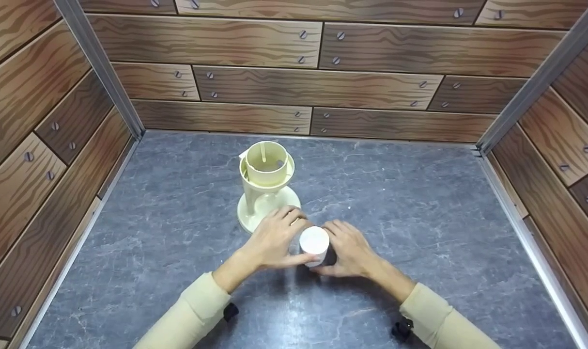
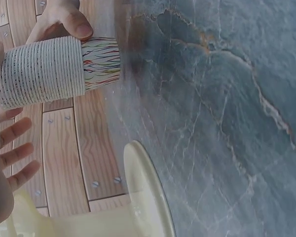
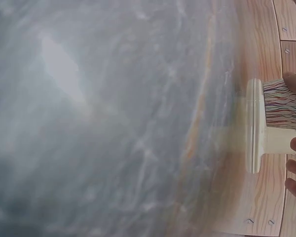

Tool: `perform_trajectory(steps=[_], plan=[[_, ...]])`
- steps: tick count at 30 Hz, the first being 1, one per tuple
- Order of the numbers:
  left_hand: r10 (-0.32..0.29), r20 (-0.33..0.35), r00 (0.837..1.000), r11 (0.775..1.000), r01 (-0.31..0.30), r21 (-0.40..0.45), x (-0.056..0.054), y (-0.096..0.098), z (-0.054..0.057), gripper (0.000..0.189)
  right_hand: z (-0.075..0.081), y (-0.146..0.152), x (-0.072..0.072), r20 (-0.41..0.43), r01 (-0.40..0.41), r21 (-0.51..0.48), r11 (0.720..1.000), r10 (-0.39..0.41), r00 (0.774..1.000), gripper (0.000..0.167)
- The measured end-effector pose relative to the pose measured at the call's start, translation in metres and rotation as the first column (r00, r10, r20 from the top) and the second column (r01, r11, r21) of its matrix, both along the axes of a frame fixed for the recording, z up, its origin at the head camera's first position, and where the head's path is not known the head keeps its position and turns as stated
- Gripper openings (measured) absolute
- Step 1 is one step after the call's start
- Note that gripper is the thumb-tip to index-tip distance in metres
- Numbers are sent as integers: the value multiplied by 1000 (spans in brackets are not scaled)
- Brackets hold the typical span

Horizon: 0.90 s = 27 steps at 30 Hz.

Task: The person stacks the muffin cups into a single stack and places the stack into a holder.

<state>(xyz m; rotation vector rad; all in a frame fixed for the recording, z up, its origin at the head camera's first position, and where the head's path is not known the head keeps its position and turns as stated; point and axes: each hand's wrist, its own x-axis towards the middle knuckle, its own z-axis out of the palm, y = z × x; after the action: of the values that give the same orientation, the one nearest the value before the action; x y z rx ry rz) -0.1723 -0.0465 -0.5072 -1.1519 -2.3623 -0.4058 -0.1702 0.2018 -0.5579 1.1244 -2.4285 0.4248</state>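
Between my two hands stands a stack of paper cups (image 1: 315, 240), white with coloured wavy lines and tightly nested rims (image 2: 42, 71). It is upright, its lowest cup (image 3: 281, 104) close over the table. My left hand (image 1: 273, 237) holds the upper part, thumb across the near side and index finger behind, the other fingers spread loose. From the other side my right hand (image 1: 348, 249) grips the stack lower down, thumb against its near side. Just beyond my left hand stands a cream plastic stand (image 1: 267, 165) with a round base and an open cylinder on top.
A grey-blue marbled table (image 1: 420, 218) lies under everything. Wood-patterned panels (image 1: 255, 43) close it in at the back and on both sides, with metal strips (image 1: 536, 261) along the edges. Dark wrist devices (image 1: 403, 328) show at both cuffs.
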Motion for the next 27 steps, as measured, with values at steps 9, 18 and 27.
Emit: perform_trajectory(steps=[9,18,27], plan=[[-1,-37,999,1000,1,5,0,-8,9,67,7,-7,-1,-21,-5,-46,999,4,1000,82],[12,-47,999,999,-10,36,0,-13,16,65,29,-10,-8,8,3,-108,994,-2,1000,87],[31,-99,995,999,-27,42,-1,-13,26,64,45,-11,-10,9,-7,-99,995,8,1000,82]])
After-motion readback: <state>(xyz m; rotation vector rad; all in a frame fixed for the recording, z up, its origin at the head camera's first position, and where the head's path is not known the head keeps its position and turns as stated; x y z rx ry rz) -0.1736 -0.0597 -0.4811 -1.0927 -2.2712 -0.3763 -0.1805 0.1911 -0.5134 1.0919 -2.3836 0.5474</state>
